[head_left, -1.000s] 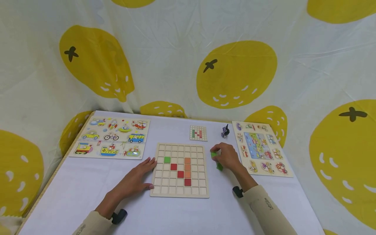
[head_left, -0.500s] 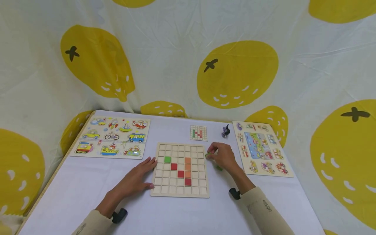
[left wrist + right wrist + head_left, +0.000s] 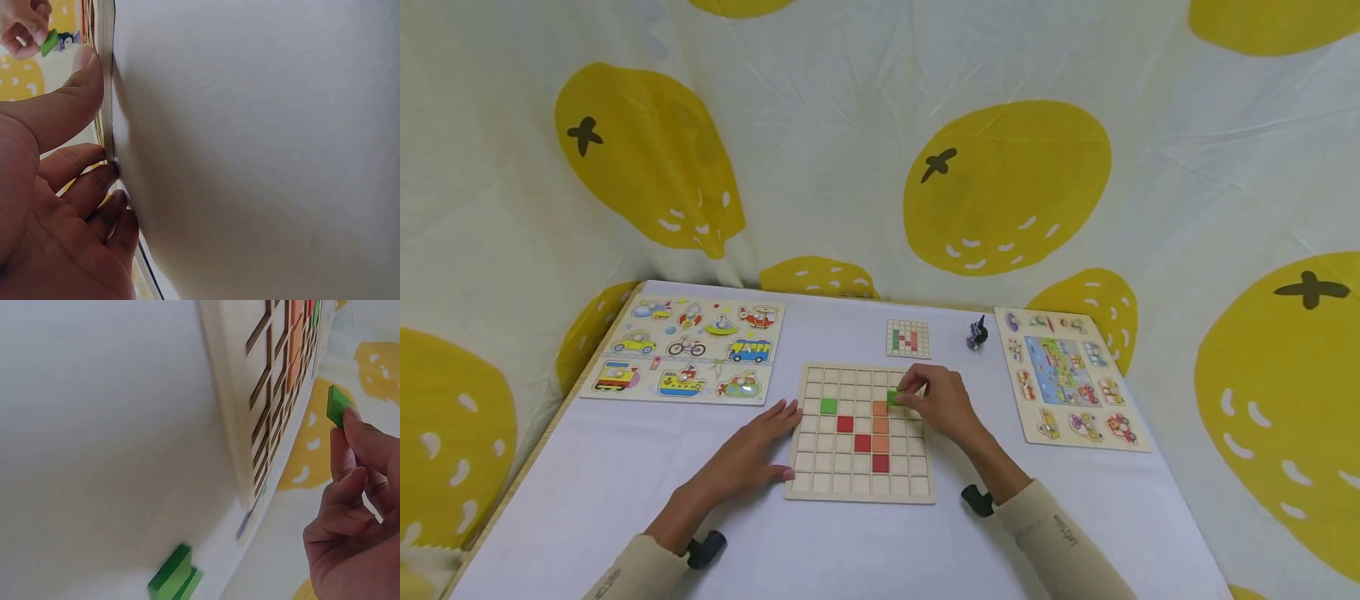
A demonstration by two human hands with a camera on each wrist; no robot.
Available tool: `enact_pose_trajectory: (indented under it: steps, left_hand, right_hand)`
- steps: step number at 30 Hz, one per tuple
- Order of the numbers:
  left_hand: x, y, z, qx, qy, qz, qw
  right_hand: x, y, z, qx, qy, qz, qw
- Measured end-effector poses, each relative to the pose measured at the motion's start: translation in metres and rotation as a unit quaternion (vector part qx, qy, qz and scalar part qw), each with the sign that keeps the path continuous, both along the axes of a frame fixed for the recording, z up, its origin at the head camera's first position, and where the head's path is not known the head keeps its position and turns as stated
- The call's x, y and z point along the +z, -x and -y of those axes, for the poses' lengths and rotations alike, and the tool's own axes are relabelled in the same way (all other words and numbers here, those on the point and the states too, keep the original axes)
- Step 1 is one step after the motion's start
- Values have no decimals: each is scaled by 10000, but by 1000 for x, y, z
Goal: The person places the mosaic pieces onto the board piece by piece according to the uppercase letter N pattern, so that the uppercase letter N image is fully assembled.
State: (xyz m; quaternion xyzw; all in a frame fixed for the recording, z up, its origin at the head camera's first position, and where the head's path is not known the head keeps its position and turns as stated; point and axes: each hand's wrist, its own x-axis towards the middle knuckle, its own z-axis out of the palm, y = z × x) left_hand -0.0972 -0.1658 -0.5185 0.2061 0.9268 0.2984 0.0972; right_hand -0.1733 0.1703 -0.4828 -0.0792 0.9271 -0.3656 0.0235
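My right hand pinches a small green square tile between thumb and fingertips. It is held above the right half of a wooden grid board, beside a column of orange tiles. The right wrist view shows the tile raised off the board. On the left edge of the board my left hand rests, its fingers extended and thumb near the lower corner. Lying in the grid are one green tile and a diagonal of red tiles.
Loose green tiles lie on the table right of the board, hidden behind my right arm in the head view. A small pattern card and a dark figurine stand behind. Picture puzzles flank them, left and right.
My right hand has picked up a green tile from the table right of the board and carried it left over the grid. The left hand has stayed put.
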Motion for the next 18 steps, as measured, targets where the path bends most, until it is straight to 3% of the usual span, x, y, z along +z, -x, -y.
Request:
enact_pose_trajectory:
  steps: [18]
  left_hand:
    - [-2, 1, 1, -18, 20, -41, 10000]
  right_hand:
    - [-2, -9, 58, 405, 215, 695, 9965]
